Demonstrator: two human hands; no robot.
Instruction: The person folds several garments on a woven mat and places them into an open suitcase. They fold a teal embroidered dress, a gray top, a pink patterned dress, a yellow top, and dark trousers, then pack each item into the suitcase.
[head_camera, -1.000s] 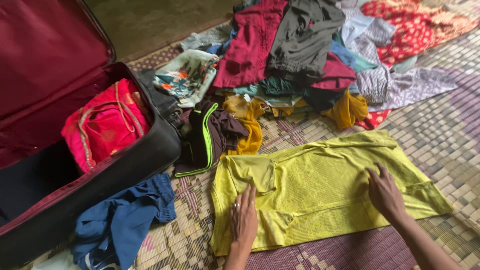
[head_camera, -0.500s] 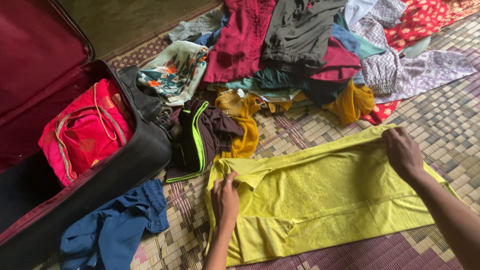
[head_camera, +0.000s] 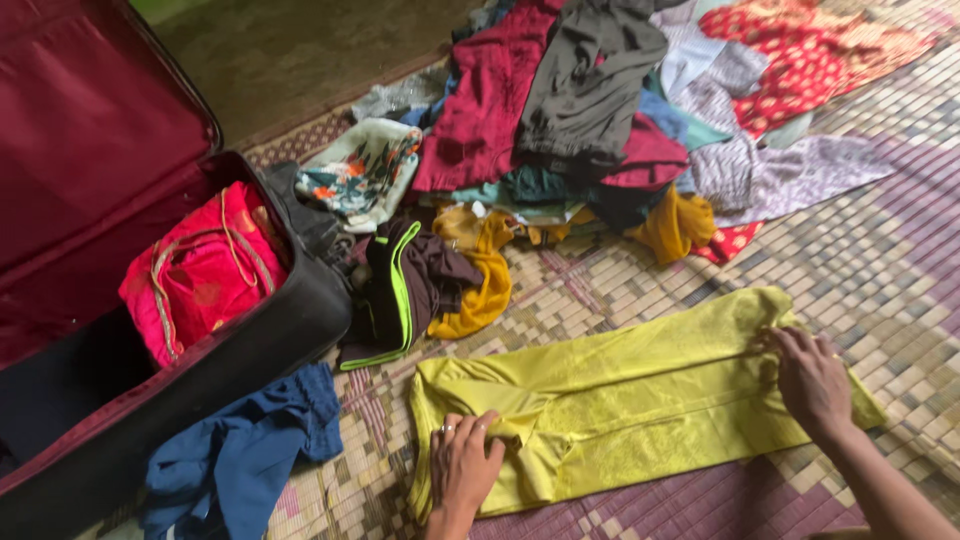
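A yellow-green garment (head_camera: 640, 400) lies folded lengthwise into a long strip on the woven mat (head_camera: 880, 260). My left hand (head_camera: 465, 465) presses on its left end, fingers curled over the fold. At the strip's right end, my right hand (head_camera: 812, 380) rests on the cloth, fingers bent on the folded edge. Both hands touch only this garment.
An open maroon suitcase (head_camera: 200, 370) stands at the left with a pink cloth bundle (head_camera: 200, 270) inside. A blue garment (head_camera: 240, 460) lies by its front. A dark piece with neon green trim (head_camera: 400, 290) and a large pile of mixed clothes (head_camera: 580, 120) fill the far side.
Both hands took the garment's far edge and brought it over toward me, so the wide spread cloth is now a narrow folded strip. The hands came down onto its two ends.
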